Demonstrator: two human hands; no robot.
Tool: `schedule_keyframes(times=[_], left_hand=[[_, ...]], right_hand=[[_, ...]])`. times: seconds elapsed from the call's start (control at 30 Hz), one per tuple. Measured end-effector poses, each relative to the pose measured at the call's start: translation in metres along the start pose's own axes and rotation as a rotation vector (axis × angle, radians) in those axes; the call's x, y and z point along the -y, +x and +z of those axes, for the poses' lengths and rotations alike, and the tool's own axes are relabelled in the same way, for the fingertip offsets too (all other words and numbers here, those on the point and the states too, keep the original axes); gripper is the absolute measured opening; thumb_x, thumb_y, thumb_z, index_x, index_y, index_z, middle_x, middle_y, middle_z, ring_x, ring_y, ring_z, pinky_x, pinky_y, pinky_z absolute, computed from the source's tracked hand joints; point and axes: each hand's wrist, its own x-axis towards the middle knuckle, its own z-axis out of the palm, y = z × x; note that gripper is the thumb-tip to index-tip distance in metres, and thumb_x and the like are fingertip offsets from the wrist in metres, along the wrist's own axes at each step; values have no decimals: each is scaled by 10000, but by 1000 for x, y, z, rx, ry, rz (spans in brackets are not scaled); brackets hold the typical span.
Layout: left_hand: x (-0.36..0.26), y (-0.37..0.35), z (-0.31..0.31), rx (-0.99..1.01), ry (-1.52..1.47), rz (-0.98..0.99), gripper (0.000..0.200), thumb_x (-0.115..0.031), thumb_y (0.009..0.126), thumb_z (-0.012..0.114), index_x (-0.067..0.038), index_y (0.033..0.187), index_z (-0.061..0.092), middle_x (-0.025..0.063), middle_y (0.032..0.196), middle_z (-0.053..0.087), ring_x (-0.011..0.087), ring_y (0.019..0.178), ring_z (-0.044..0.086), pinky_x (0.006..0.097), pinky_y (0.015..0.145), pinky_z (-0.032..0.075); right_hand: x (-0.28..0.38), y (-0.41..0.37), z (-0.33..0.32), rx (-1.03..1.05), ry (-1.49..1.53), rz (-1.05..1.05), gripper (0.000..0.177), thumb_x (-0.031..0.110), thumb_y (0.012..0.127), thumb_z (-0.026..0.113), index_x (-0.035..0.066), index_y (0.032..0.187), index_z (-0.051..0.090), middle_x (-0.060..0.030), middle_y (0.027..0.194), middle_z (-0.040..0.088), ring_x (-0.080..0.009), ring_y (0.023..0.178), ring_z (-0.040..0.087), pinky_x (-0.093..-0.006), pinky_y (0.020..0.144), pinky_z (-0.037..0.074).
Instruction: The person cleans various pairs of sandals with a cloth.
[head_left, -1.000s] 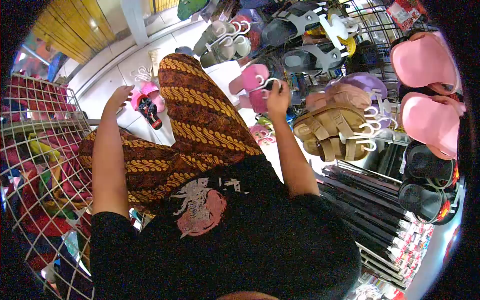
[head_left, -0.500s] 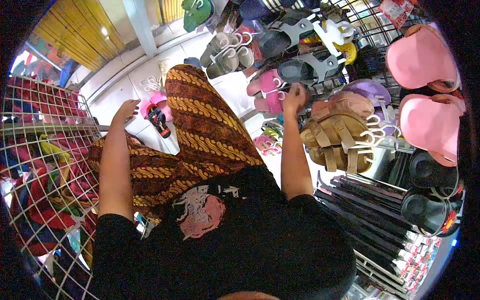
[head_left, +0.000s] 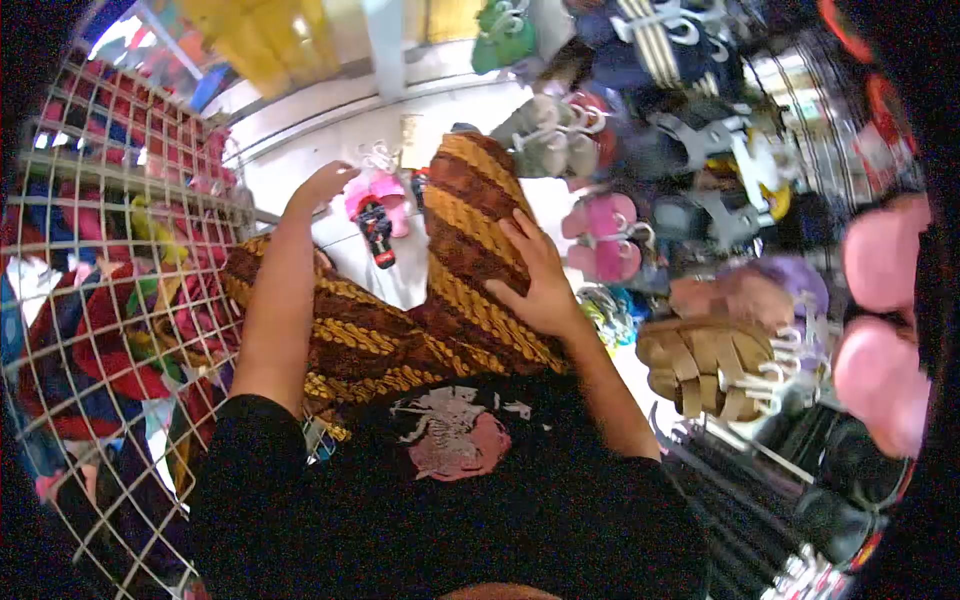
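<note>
My left hand (head_left: 328, 184) hangs above the floor beside my knee, its fingers partly seen and slightly curled. Near it lie pink sandals (head_left: 392, 212) with a white hanger and a black and red sandal (head_left: 375, 234). My right hand (head_left: 543, 283) rests on the brown batik cloth (head_left: 465, 210) over my thigh, fingers spread, with nothing in it. Just right of it are hot pink slippers (head_left: 606, 238) on a hanger.
A wire grid (head_left: 110, 340) with colourful goods behind it stands at the left. Tan strapped sandals (head_left: 700, 365), large pink sandals (head_left: 880, 375) and black footwear hang or lie at the right. Grey sandals (head_left: 545, 140) and green ones (head_left: 503, 38) are further ahead.
My right hand has left the pink slippers and come down onto my thigh, its fingers now spread. The view has turned, so the surroundings appear shifted to the right.
</note>
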Motion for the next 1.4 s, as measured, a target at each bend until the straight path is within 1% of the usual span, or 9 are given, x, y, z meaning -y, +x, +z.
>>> schedule_keyframes(times=[0.13, 0.3, 0.47, 0.6, 0.8, 0.97, 1.13, 1.3, 1.4], left_hand=[[-18, -5, -24, -107, 42, 123, 594, -493, 930, 592, 3, 1257, 598, 223, 1163, 665, 306, 1059, 639, 398, 913, 497], [-4, 10, -47, -161, -3, 151, 629, -510, 923, 593, 9, 1277, 579, 254, 1192, 645, 349, 1127, 620, 396, 967, 474], [-10, 5, -65, -178, 104, 82, 660, -517, 927, 607, 4, 1323, 528, 231, 1204, 640, 310, 1096, 624, 394, 941, 496], [-22, 21, -81, -130, 127, 68, 680, -539, 923, 599, 8, 1319, 528, 251, 1214, 633, 327, 1097, 630, 397, 965, 483], [-26, 39, -71, -91, 11, 30, 671, -546, 928, 582, -19, 1340, 525, 271, 1215, 623, 350, 1126, 618, 406, 957, 492], [-26, 35, -66, -31, -69, 24, 588, -503, 934, 578, -27, 1279, 576, 263, 1149, 649, 358, 1078, 635, 417, 927, 505], [42, 86, 7, -358, -102, -422, 372, -349, 897, 560, -100, 1156, 654, 185, 1118, 686, 354, 1070, 648, 439, 925, 505], [130, 111, 114, -124, -82, -707, 377, -325, 875, 543, -157, 1200, 637, 165, 1202, 621, 375, 1150, 601, 552, 950, 470], [147, 120, 138, -297, -96, -811, 433, -341, 883, 559, -191, 1289, 573, 178, 1249, 558, 391, 1185, 558, 558, 966, 454]], right_hand=[[32, 63, 31, 119, -348, 299, 688, 531, 795, 690, 387, 1427, 459, -56, 1613, 195, -604, 1358, 192, -783, 1013, 228], [16, 167, 66, -16, -601, 261, 477, 455, 811, 648, 268, 1247, 599, -165, 1474, 333, -579, 1326, 284, -768, 973, 291], [-7, 240, 99, 57, -808, 186, 444, 333, 814, 602, 182, 1231, 629, -149, 1467, 383, -437, 1312, 396, -739, 961, 330], [-29, 278, 148, 154, -618, 34, 411, 268, 811, 600, 143, 1201, 639, -142, 1480, 371, -379, 1319, 414, -695, 977, 361], [-46, 315, 198, 554, -492, 245, 379, 252, 829, 617, 130, 1188, 636, -146, 1388, 466, -371, 1257, 496, -605, 955, 439], [-104, 357, 288, 500, -390, 188, 330, 286, 830, 625, 95, 1096, 668, -184, 1157, 638, -369, 1094, 612, -472, 916, 503], [-164, 367, 398, 390, -46, 276, 295, 323, 848, 584, 68, 945, 696, -215, 941, 693, -418, 929, 658, -484, 848, 521], [-171, 339, 434, 384, -7, 361, 252, 238, 844, 608, 42, 977, 693, -213, 938, 694, -382, 908, 667, -470, 810, 520], [-179, 349, 437, 369, -19, 235, 239, 203, 829, 629, 14, 964, 682, -233, 916, 677, -417, 882, 654, -473, 815, 520]])
